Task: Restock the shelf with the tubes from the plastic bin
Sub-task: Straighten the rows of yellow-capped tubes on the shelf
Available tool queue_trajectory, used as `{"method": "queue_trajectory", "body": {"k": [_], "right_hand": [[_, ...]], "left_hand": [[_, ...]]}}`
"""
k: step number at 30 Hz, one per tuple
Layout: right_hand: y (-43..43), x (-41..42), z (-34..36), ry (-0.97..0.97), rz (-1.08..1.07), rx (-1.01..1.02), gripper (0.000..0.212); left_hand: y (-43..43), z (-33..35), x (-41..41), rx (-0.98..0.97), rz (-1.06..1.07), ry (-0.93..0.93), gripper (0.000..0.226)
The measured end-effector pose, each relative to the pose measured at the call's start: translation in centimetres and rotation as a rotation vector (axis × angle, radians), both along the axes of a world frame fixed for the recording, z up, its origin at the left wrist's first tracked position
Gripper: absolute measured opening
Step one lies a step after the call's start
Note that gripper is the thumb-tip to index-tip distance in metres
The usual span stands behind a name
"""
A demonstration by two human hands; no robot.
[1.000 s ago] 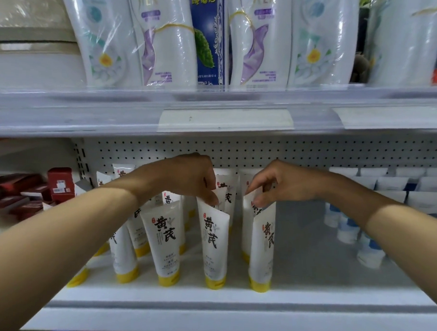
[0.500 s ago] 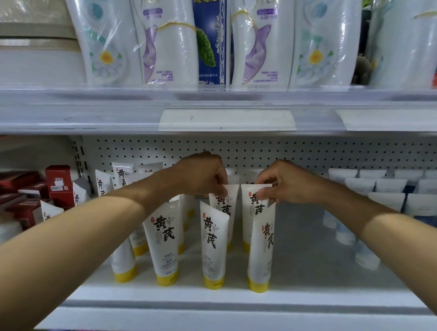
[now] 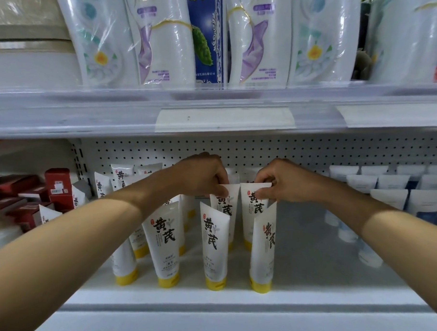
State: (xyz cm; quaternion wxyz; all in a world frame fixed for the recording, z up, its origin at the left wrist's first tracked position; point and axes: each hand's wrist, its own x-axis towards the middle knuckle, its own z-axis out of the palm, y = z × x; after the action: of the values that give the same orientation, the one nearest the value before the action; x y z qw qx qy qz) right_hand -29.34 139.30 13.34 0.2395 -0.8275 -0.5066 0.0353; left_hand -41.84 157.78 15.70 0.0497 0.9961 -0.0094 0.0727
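Two hands reach into a shelf (image 3: 231,298). The left hand (image 3: 202,177) pinches the crimped top of a white tube (image 3: 224,205); the right hand (image 3: 284,184) pinches its neighbour (image 3: 253,207). Just below both grips stand front-row tubes (image 3: 215,242) (balanced on narrow yellow caps). A wrist brushing them on release could topple the row.

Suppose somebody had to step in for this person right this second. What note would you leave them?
The left hand pinches the top of the left tube in the second row.
The right hand pinches the top of the right tube beside it.
Both tubes appear to stand cap-down on the shelf, behind a front row of four yellow-capped tubes.
Done: rows of tubes stand upright on the shelf's left half.
Left: release once both stand steady. The bin is out of view, so I cannot tell how many tubes remain.
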Motion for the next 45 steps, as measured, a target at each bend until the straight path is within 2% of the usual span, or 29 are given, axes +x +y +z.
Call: {"method": "queue_trajectory", "body": {"k": [6, 11, 13, 16, 19, 22, 24, 28, 32, 37, 45], "right_hand": [[-0.2, -0.2, 0.3, -0.012, -0.004, 0.005, 0.011], [-1.1, -1.0, 0.7, -0.242, -0.112, 0.089, 0.026], [-1.7, -2.0, 0.9, -0.192, -0.058, 0.22, 0.024], [-3.0, -4.3, 1.5, 0.057, 0.049, 0.33, 0.034], [-4.4, -6.2, 1.9, 0.172, 0.12, 0.186, 0.036], [-5.0, -7.2, 1.3, 0.174, 0.063, -0.018, 0.037], [-4.8, -7.4, 0.7, 0.152, 0.004, -0.081, 0.037], [-4.5, -7.1, -0.3, 0.185, -0.051, -0.028, 0.025], [-3.9, -6.9, -0.8, 0.137, -0.073, 0.032, 0.011], [-3.5, -7.1, -0.7, 0.026, -0.1, -0.016, 0.01], [-3.7, -6.9, -0.6, -0.029, -0.127, -0.037, 0.008]], "left_hand": [[0.0, 0.4, -0.2, -0.009, -0.022, 0.005, 0.018], [-0.4, 1.4, -1.9, -0.068, -0.078, -0.136, 0.023], [-0.9, 1.7, -3.2, -0.157, -0.103, -0.152, 0.029], [-1.4, 2.0, -5.5, -0.301, -0.187, -0.036, 0.034], [-1.3, 2.0, -7.1, -0.171, -0.157, 0.094, 0.039], [-2.0, 1.2, -7.6, -0.021, -0.062, 0.112, 0.047], [-2.7, 0.5, -7.5, 0.013, -0.036, 0.095, 0.041], [-3.2, -0.3, -7.1, 0.025, -0.015, 0.056, 0.023], [-3.6, -0.6, -6.7, 0.058, 0.02, 0.012, 0.023], [-3.8, -0.9, -6.3, 0.063, 0.037, -0.018, 0.022], [-3.8, -1.4, -5.3, 0.087, 0.046, -0.056, 0.02]]}}
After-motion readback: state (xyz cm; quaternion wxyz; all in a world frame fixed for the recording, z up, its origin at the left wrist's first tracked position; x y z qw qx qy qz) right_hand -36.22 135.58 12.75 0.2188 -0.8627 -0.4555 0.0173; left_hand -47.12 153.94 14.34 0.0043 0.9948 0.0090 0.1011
